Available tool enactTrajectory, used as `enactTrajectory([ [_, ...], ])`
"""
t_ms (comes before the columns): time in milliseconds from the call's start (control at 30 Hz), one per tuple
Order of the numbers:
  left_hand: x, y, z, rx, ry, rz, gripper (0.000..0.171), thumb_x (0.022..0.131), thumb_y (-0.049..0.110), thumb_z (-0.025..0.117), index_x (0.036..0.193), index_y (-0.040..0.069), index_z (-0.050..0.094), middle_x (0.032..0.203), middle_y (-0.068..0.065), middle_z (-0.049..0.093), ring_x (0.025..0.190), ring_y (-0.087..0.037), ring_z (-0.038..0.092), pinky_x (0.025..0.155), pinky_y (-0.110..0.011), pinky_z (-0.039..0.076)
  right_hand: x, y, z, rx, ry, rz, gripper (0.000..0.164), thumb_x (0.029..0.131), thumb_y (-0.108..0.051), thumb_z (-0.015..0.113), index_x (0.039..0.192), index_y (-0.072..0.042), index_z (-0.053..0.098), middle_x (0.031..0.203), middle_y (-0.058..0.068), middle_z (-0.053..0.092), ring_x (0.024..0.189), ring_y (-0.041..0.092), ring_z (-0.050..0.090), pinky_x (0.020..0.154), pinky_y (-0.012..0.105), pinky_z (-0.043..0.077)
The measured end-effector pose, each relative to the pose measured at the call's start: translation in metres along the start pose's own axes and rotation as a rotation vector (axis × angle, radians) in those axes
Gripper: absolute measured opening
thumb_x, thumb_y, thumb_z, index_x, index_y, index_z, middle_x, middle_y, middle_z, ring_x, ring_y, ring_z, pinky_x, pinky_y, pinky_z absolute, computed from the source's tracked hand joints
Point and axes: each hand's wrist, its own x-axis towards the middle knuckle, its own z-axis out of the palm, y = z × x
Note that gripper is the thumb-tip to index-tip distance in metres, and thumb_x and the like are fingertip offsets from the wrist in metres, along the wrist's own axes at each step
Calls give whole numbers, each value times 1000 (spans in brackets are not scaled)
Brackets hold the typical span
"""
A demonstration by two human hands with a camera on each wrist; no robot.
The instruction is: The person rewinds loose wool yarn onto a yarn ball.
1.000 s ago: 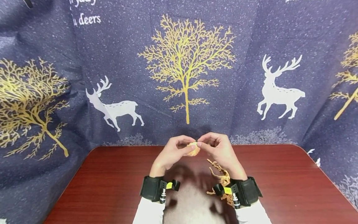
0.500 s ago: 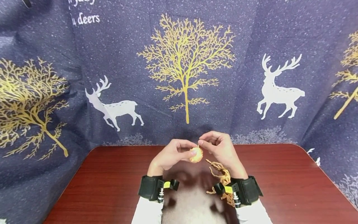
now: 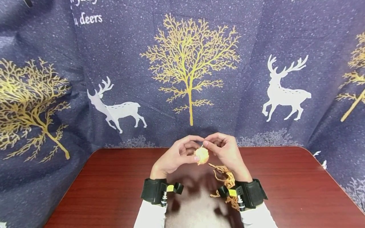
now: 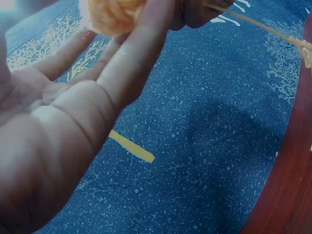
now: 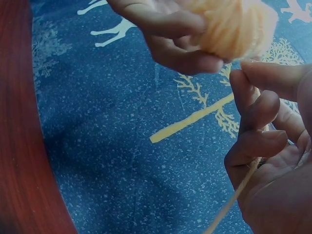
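Observation:
A small ball of peach-orange yarn point(image 3: 202, 155) is held up above the far part of the table, gripped between the thumb and fingers of my left hand point(image 3: 176, 156). In the right wrist view the wound ball point(image 5: 234, 29) shows its wrapped strands. Just to its right, my right hand point(image 3: 223, 150) pinches the yarn strand between thumb and index finger. From there the strand point(image 5: 234, 192) runs through the curled fingers and hangs down. The left wrist view shows the same strand point(image 4: 263, 25) stretching toward the loose yarn.
Loose, tangled yarn point(image 3: 228, 180) lies on the reddish-brown table point(image 3: 114, 183), partly hidden below the right wrist. Black straps with small cameras point(image 3: 155, 191) wrap both wrists. Behind the table hangs a dark blue cloth point(image 3: 165, 120) printed with trees and deer.
The ball has shifted slightly right and turned in the left hand. The left index finger has reached up to the right fingertips. The right hand keeps its pinch on the strand.

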Motion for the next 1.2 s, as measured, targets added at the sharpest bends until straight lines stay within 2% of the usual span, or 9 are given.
enactTrajectory([
  [133,1,-1,1,31,-13,39,46,88,-4,70,131,-13,55,118,-12,68,104,-18,66,88,-31,57,0,0,0,-1,-13,-2,11,91,-2,74,99,4,73,70,3,66,56,12,54,49,22,46],
  [333,1,-1,3,-82,59,71,46,86,-7,72,128,-14,52,115,-12,68,103,-17,66,84,-30,58,0,1,1,-4,-29,21,10,91,-1,73,100,5,72,72,1,67,56,10,52,49,24,46],
  [433,3,0,4,-72,169,140,43,86,-7,74,125,-9,57,115,-9,67,104,-17,65,84,-27,57,0,1,3,-22,-27,29,11,90,-3,75,98,4,73,74,3,69,55,10,52,48,24,46],
  [633,10,1,7,-64,487,199,37,87,-13,66,122,-1,61,113,-5,68,101,-17,64,83,-30,59,1,-2,10,-130,-65,51,9,88,-11,79,93,-5,75,76,18,68,56,10,51,48,23,42],
  [733,14,0,9,-99,591,204,35,90,-15,62,122,-4,58,113,-7,65,101,-18,66,84,-34,61,1,-2,13,-185,-90,58,6,88,-13,79,91,-9,76,72,12,65,55,12,51,47,24,42],
  [833,16,-1,10,-107,650,210,35,91,-16,62,124,-7,55,114,-11,60,99,-21,69,86,-40,61,0,-2,14,-215,-122,54,7,88,-13,80,91,-10,76,69,7,62,55,11,50,46,24,41],
  [900,17,-2,9,-49,679,203,36,90,-14,65,124,-7,56,114,-13,58,99,-22,69,85,-41,61,1,-2,15,-232,-136,38,7,87,-13,80,91,-9,76,70,5,63,56,11,51,49,23,41],
  [1067,15,-5,5,231,706,150,38,86,-10,74,122,-3,65,112,-17,61,97,-28,68,79,-39,62,0,-5,12,-242,-132,34,6,88,-14,80,91,-11,76,68,3,63,53,12,50,47,24,41],
  [1200,11,-6,4,350,664,77,36,84,-6,77,118,1,70,111,-17,66,99,-33,66,84,-40,58,-1,-6,10,-220,-103,37,6,88,-14,80,92,-11,76,64,9,60,48,12,47,42,25,40],
])
